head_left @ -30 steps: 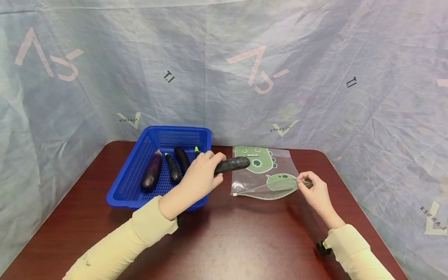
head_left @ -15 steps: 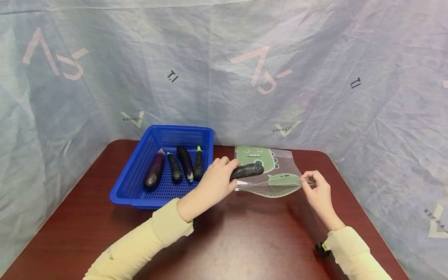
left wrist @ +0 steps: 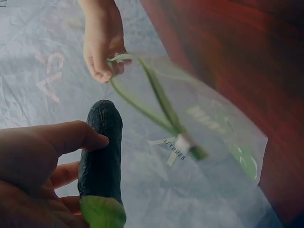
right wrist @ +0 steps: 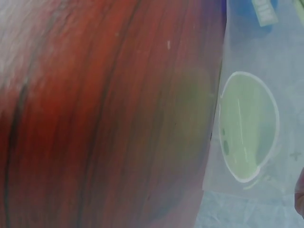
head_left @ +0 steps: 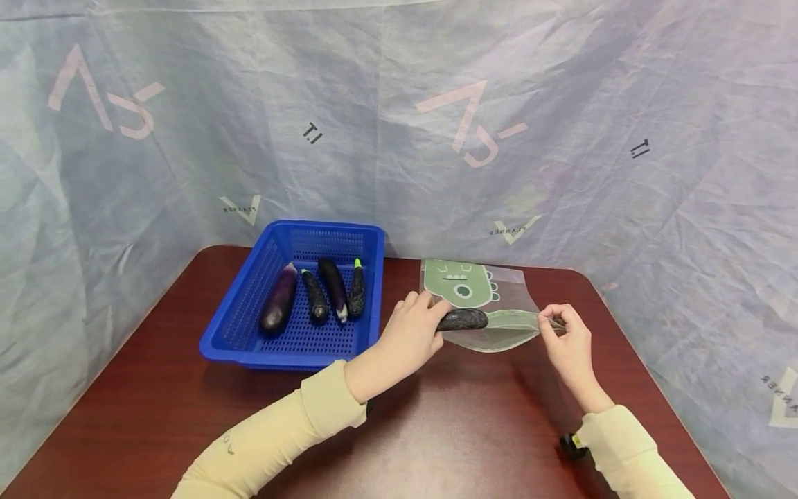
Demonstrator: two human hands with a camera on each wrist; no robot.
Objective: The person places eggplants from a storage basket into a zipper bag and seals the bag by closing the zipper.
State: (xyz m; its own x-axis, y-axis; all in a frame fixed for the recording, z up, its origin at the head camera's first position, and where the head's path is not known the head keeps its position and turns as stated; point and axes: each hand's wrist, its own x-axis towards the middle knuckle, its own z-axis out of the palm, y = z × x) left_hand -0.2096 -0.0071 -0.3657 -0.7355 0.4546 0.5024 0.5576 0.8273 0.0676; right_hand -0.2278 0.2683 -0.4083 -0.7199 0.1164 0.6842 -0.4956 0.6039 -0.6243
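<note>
Left hand (head_left: 410, 331) gripping the dark vegetable (head_left: 464, 319) | long axis running rightward, free tip near the open bag (head_left: 461, 285) | right hand (head_left: 570, 341) pinching the bag's edge

Held vegetable (left wrist: 101, 164) is near-black, bright green at one end. Bag (head_left: 476, 294) is clear, printed with green shapes outlined in white. Basket (head_left: 287, 362) is blue, perforated in rows. Large eggplant (head_left: 278, 299) is deep purple. Table (head_left: 474, 430) is reddish brown, dark-grained. Backdrop (head_left: 368, 152) is blue-grey, bearing pink, pale-yellow and black marks. Sleeves (head_left: 280, 430) are pale yellow.
</note>
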